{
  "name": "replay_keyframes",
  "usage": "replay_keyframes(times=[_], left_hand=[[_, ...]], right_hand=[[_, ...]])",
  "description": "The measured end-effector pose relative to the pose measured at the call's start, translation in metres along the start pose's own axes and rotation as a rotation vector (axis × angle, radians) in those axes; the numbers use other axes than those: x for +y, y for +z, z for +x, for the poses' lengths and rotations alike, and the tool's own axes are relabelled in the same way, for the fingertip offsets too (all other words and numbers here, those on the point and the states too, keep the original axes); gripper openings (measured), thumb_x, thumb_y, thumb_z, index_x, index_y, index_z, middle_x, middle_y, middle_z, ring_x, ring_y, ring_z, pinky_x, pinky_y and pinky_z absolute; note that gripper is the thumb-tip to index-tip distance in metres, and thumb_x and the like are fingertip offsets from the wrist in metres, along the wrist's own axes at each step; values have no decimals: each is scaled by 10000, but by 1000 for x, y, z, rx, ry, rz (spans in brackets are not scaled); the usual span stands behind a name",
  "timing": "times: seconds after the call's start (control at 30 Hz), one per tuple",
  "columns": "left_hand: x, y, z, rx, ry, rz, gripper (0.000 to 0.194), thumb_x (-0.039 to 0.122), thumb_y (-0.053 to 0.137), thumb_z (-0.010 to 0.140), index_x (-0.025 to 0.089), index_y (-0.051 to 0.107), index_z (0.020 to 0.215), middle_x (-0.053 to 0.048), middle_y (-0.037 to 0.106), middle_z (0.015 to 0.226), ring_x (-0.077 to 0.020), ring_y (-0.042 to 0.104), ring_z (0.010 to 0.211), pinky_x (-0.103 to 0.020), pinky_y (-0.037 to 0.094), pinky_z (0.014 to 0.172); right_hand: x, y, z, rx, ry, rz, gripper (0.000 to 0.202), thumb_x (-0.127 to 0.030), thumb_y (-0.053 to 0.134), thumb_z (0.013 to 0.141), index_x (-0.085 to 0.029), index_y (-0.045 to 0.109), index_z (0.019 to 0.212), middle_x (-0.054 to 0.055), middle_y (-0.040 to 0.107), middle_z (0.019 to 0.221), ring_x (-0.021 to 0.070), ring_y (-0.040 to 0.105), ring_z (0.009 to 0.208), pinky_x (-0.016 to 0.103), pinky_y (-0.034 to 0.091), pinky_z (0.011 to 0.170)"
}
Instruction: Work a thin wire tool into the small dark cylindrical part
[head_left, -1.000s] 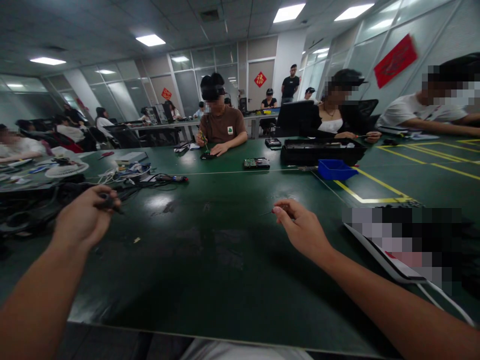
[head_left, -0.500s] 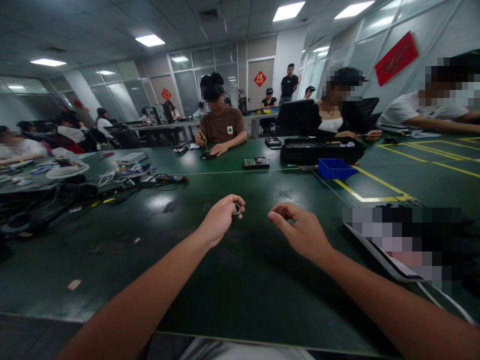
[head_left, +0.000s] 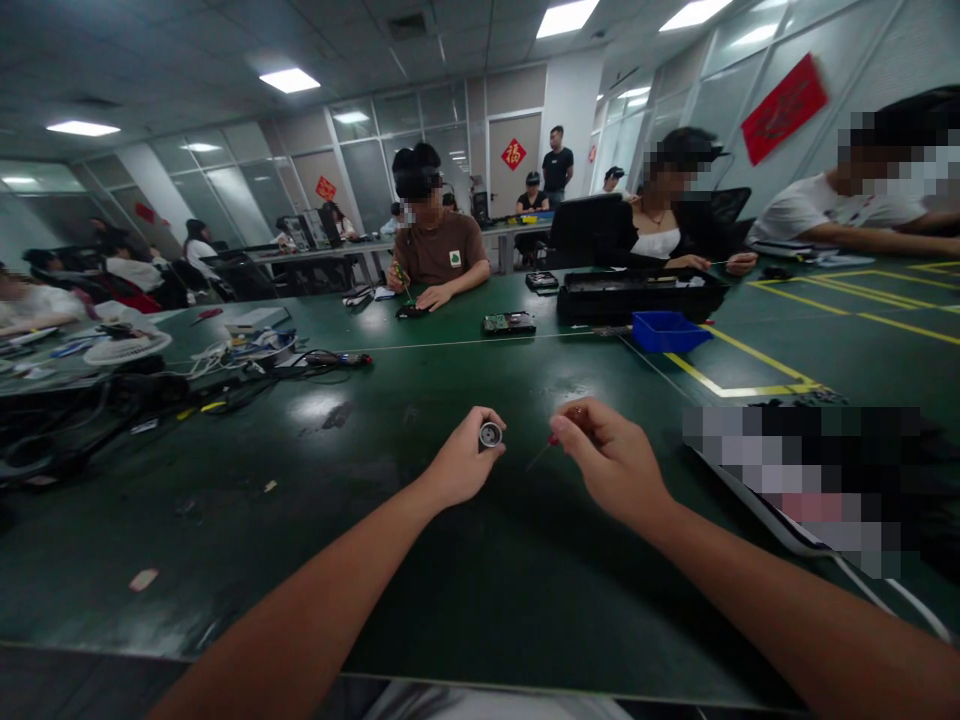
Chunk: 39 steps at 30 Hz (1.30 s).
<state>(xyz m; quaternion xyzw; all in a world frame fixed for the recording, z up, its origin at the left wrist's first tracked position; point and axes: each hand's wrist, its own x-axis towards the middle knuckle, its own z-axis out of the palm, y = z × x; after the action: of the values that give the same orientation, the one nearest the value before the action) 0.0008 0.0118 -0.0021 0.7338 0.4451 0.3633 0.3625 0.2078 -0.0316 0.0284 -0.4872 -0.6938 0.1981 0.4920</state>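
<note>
The left hand (head_left: 466,458) has swung rightward over the surface (head_left: 450,600), well in from the near edge, and the cylindrical metal part (head_left: 490,435) clamped in it now shows the wearer its open end; just rightward, the right hand (head_left: 606,450) pinches a screwdriver (head_left: 553,440), shaft slanting down-left into the gap between the hands

The left forearm (head_left: 315,598) and right forearm (head_left: 750,590) are showing bare, tapering toward a bare left grip (head_left: 463,462) and right grip (head_left: 611,462). Whitish clothing (head_left: 495,703) with greyish streaks is peeking out at the near edge.
</note>
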Motion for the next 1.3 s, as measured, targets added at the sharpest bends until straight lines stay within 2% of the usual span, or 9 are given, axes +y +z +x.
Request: replay_keyframes(times=[0.13, 0.27, 0.53, 0.73, 0.9, 1.0, 1.1, 1.2, 1.3], left_hand=[[-5, -3, 1, 12, 71, 14, 318, 143, 669, 808, 220, 607, 1109, -31, 604, 1142, -196, 553, 1073, -325, 405, 963], [-6, -4, 0, 3, 105, 9, 346, 151, 693, 818, 237, 638, 1149, -27, 633, 1186, -206, 562, 1135, -338, 397, 1031], [-3, -2, -1, -4, 91, 48, 378, 165, 726, 810, 226, 643, 1173, -25, 655, 1184, -206, 583, 1127, -335, 433, 1017], [-3, -4, -1, -17, 136, 87, 347, 186, 748, 807, 232, 667, 1141, -26, 666, 1146, -207, 593, 1105, -343, 435, 1000], [-5, -4, -1, 9, 151, 93, 355, 179, 750, 806, 244, 668, 1146, -17, 666, 1149, -197, 592, 1111, -334, 427, 998], [-6, -4, -1, 18, 147, 86, 355, 169, 750, 803, 247, 671, 1140, -10, 668, 1136, -191, 595, 1100, -325, 428, 988], [-4, -5, -1, 17, 137, 78, 351, 165, 746, 806, 248, 673, 1139, -8, 668, 1134, -189, 595, 1098, -324, 427, 986], [-3, -5, -1, 21, 125, 77, 357, 158, 746, 803, 245, 673, 1141, -10, 667, 1141, -189, 594, 1099, -324, 426, 986], [-4, -5, -1, 23, 125, 84, 362, 159, 747, 803, 248, 673, 1147, -11, 668, 1138, -191, 595, 1096, -328, 425, 986]], right_hand=[[4, 1, -2, 71, 11, 202, 248, -420, 538, 954, -219, 628, 1066, 48, 715, 888, 206, 701, 814, 357, 551, 749], [6, 4, -2, 56, -7, 216, 240, -408, 541, 960, -223, 622, 1090, 59, 732, 938, 214, 717, 866, 380, 557, 804], [7, 4, 0, 37, -40, 47, 236, -406, 534, 961, -218, 631, 1065, 47, 749, 907, 208, 721, 845, 344, 540, 752], [0, -4, 3, 84, -57, -209, 280, -469, 649, 871, -215, 640, 752, 7, 683, 665, 161, 615, 555, 282, 426, 521], [-1, -5, 1, 14, -177, -196, 150, -325, 559, 930, -211, 653, 904, 31, 713, 802, 183, 670, 720, 294, 480, 644], [-1, -5, 2, -34, -221, -203, 138, -241, 523, 922, -211, 657, 905, 29, 712, 828, 186, 672, 771, 306, 486, 710], [-1, -5, 4, -53, -150, -229, 190, -272, 501, 935, -212, 673, 880, 18, 702, 770, 186, 666, 720, 303, 462, 657], [-1, -4, 5, -89, -39, -258, 382, -391, 392, 1005, -223, 696, 845, -1, 656, 619, 174, 624, 563, 302, 400, 549], [-1, -2, 5, -90, -23, -257, 349, -400, 407, 999, -217, 702, 963, 23, 725, 750, 180, 648, 606, 304, 412, 569]])
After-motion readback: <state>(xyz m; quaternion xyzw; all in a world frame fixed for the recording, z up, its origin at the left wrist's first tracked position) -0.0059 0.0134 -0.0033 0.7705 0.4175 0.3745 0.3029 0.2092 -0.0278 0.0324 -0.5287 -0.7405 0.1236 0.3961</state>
